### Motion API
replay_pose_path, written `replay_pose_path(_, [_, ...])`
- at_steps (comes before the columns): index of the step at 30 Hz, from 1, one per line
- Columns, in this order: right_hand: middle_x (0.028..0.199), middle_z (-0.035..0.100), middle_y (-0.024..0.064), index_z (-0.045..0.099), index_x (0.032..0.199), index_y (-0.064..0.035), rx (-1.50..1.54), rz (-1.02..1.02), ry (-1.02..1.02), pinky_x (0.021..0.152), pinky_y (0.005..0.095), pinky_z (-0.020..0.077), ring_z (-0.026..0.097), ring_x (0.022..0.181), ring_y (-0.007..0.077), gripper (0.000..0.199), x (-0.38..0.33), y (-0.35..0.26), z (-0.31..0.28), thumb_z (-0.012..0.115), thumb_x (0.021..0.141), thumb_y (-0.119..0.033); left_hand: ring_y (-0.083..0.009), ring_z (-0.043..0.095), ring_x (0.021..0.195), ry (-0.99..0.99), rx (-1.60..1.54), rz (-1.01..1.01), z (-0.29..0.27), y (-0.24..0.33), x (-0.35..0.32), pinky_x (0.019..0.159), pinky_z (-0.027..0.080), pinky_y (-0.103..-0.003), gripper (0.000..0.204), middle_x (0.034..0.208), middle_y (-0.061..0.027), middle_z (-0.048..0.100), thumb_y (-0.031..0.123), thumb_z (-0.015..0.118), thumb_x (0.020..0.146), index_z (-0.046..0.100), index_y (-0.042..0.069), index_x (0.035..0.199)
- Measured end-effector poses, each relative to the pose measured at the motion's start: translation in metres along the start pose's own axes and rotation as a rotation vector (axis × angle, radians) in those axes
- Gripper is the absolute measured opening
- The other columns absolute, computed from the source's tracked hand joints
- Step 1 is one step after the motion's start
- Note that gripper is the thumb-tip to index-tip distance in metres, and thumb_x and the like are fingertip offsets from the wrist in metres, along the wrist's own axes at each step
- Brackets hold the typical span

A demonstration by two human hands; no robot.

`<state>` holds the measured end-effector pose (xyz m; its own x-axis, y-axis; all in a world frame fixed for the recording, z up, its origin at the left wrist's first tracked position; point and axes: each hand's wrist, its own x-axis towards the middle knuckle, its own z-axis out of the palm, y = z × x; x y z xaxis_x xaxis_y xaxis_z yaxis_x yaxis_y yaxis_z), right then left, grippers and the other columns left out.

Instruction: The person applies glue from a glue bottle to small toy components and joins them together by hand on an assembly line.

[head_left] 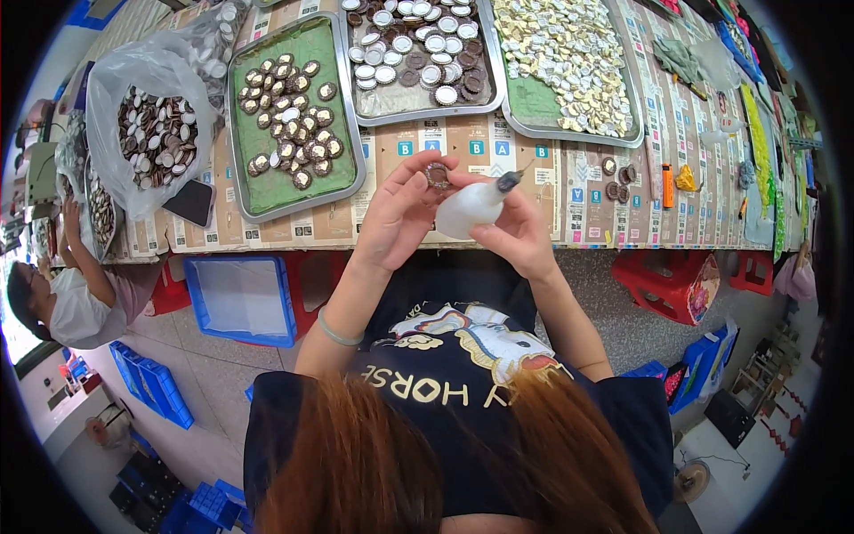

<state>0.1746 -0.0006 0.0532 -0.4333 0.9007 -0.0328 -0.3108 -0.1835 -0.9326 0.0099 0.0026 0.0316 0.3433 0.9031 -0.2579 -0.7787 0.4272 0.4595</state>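
Between the fingertips of my left hand (391, 214) is a small round brown piece with a scalloped edge (437, 175), pinched above the table's near edge. My right hand (523, 233) is wrapped round a white squeeze bottle (467, 212), tilted so its dark cap and thin needle tip point up and to the right. The bottle hides part of my right fingers, which come close to the brown piece. Beyond my hands stands a metal tray (425, 118) of white and brown discs. Left of it, a green-lined tray (253, 191) holds brown pieces with cream-coloured tops.
A tray of small gold and silver pieces (578, 67) lies far right. Several brown pieces (614, 191), an orange tube (667, 187) and a yellow lump (686, 178) sit right. At left are a plastic bag of discs (156, 142), a phone (190, 203) and another person (76, 303).
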Motion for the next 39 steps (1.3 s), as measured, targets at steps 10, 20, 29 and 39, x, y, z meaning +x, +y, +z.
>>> replay_pose_path(10, [0.092, 0.055, 0.0073, 0.045, 0.109, 0.0021, -0.122, 0.13, 0.235, 0.071, 0.0221, 0.0446, 0.055, 0.083, 0.012, 0.04, -0.003, -0.033, -0.009, 0.061, 0.073, -0.004, -0.0228, 0.05, 0.1, -0.061, -0.265, 0.004, -0.015, 0.005, -0.011, 0.084, 0.043, -0.034, 0.034, 0.12, -0.0148, 0.041, 0.011, 0.045, 0.085, 0.039, 0.011, 0.119])
replay_pose_path(20, [0.088, 0.053, 0.0037, 0.047, 0.094, -0.0023, -0.167, -0.222, 0.424, 0.068, 0.0212, 0.0447, 0.053, 0.08, 0.0093, 0.034, 0.001, -0.03, 0.005, 0.068, 0.067, -0.001, -0.0228, 0.05, 0.098, -0.032, -0.299, -0.062, -0.015, 0.003, -0.01, 0.084, 0.042, -0.033, 0.032, 0.117, -0.0141, 0.044, 0.019, 0.044, 0.087, 0.039, 0.008, 0.117])
replay_pose_path(29, [0.085, 0.055, 0.0043, 0.048, 0.09, -0.0023, -0.263, -0.17, 0.447, 0.064, 0.0212, 0.0449, 0.053, 0.077, 0.0092, 0.031, 0.003, -0.027, 0.006, 0.069, 0.067, -0.005, -0.0205, 0.051, 0.096, -0.001, -0.307, -0.096, -0.015, 0.001, -0.011, 0.082, 0.042, -0.034, 0.031, 0.111, -0.0128, 0.049, 0.021, 0.043, 0.087, 0.042, 0.006, 0.114])
replay_pose_path(39, [0.083, 0.054, 0.0038, 0.05, 0.087, -0.0021, -0.366, -0.173, 0.467, 0.064, 0.0208, 0.0439, 0.052, 0.074, 0.0082, 0.03, 0.004, -0.026, 0.008, 0.071, 0.066, -0.006, -0.019, 0.05, 0.095, -0.021, -0.317, -0.137, -0.018, -0.001, -0.009, 0.083, 0.039, -0.036, 0.031, 0.107, -0.0086, 0.052, 0.023, 0.043, 0.087, 0.044, 0.008, 0.114])
